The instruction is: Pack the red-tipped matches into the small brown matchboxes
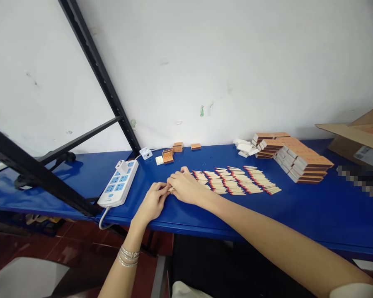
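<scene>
**Fingertips meet beside the matches**

At a blue table [313, 211], a person's left hand [153, 201] and right hand [185, 187] come together near the edge, just left of red-tipped matches [261, 180] laid out in slanting rows. The fingers of each hand are bent and drawn in, tips touching or nearly so around a pale sliver [172, 189]; whether they are clamped on it cannot be told. The step in hand looks like fine two-handed work on something small, perhaps a few matches, and the next move seems to call for a light touch and a right wrist kept off the rows. Orange matchboxes [168, 156] sit beyond the hands on the far side, while a stack of boxes [304, 155] and a heap of white pieces [245, 147] stand far right. The right hand and forearm hide part of the nearest row, the palms are out of sight, a cardboard box [351, 142] is cut off at right, and a dark patch below it is blurred into blocks
</scene>
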### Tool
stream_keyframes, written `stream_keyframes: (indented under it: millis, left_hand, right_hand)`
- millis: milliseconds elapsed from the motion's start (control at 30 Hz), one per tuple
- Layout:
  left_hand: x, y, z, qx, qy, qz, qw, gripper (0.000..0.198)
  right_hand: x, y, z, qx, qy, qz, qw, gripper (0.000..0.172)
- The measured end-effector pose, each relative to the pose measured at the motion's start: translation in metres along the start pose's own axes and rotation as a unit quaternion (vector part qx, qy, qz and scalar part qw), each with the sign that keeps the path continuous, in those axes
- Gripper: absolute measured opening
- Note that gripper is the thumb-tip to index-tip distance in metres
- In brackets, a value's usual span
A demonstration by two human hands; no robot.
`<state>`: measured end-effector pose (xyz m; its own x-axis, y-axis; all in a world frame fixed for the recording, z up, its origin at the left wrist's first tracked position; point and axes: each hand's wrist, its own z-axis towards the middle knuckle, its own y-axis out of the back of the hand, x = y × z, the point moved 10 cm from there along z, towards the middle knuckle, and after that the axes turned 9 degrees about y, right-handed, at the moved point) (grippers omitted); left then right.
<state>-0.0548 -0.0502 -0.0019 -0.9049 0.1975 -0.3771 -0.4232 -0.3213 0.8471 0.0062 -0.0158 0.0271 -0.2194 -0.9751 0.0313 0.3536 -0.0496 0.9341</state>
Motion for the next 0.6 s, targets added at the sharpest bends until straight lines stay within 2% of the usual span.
stream_keyframes:
  millis: [167, 367, 433, 500, 600]
  left_hand:
    - [0.005, -0.001, 0.0, -0.007, 0.016, -0.001, 1.0, 0.029]
    - [-0.002, -0.001, -0.001, -0.009, -0.008, 0.027, 1.0, 0.029]
    - [-0.004, -0.002, -0.001, -0.005, -0.011, 0.036, 0.999, 0.028]
    - [-0.004, -0.002, 0.0, -0.008, -0.009, 0.04, 0.999, 0.03]
    - [-0.004, 0.0, -0.001, -0.018, -0.005, 0.038, 0.999, 0.032]
  right_hand:
    - [-0.005, -0.007, -0.004, 0.012, -0.029, 0.013, 0.999, 0.013]
    - [-0.004, -0.006, -0.005, 0.026, -0.024, 0.022, 0.999, 0.018]
    - [-0.016, -0.003, 0.002, 0.039, -0.039, 0.068, 0.996, 0.015]
    - [-0.04, 0.0, 0.013, 0.04, -0.073, 0.114, 0.99, 0.014]
    - [-0.086, 0.004, 0.037, 0.008, -0.132, 0.083, 0.988, 0.021]
